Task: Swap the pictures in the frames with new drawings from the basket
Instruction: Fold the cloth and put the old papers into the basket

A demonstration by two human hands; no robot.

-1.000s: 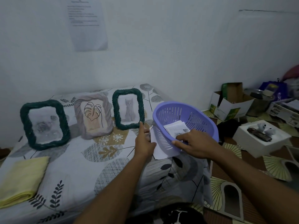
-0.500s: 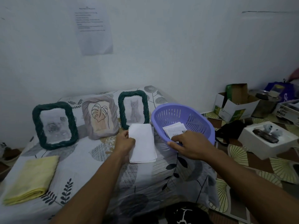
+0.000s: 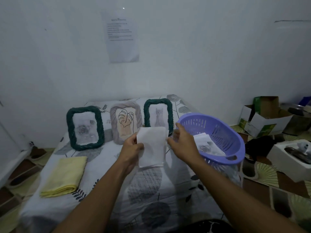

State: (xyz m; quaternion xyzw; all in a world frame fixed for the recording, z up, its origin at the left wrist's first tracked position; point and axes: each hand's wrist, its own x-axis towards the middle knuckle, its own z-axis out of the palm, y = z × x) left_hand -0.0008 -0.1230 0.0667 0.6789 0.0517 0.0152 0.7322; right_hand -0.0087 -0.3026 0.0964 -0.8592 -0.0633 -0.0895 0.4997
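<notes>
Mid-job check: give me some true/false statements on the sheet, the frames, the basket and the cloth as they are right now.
1. The left hand holds a white sheet. True.
2. The purple basket is empty. False: papers lie in it.
3. The middle frame shows a leaf drawing. True.
4. The yellow cloth lies in the basket. False: it lies folded on the bed, left of the hands.
5. The cat frame stands nearest the basket. True.
</notes>
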